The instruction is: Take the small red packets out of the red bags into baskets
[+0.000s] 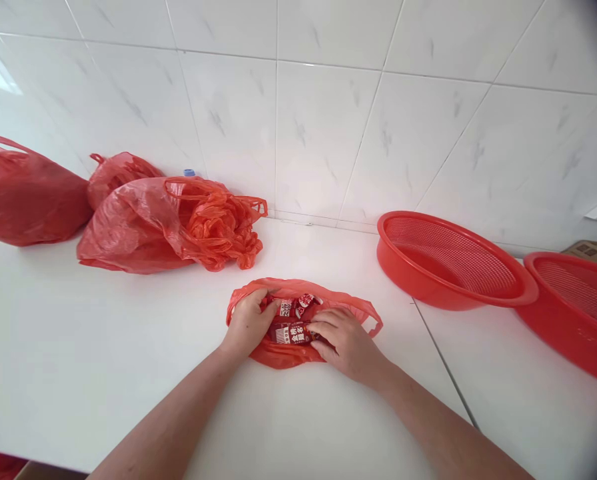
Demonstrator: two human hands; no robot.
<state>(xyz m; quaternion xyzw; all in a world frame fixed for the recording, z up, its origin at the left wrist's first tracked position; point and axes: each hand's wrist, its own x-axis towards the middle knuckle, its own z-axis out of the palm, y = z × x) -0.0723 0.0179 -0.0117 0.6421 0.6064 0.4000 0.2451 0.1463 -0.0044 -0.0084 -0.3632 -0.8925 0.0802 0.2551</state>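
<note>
An orange-red plastic carrier bag (284, 355) lies flat and gathered on the white table in front of me. Several red-and-white snack packets sit in its mouth, including a long one (289, 334) across the middle. My left hand (248, 322) grips the bag's left edge, with its fingers reaching over the packets. My right hand (341, 343) lies on the right end of the long packet, its fingers together. The packet's end is hidden under those fingers.
Several full red plastic bags (26, 193) and a crumpled one (178, 223) lie against the white tiled wall at the left. Two red mesh colanders (451, 260) stand at the right. A blue bottle cap (189, 173) shows behind the bags. A cardboard box (589, 252) sits far right.
</note>
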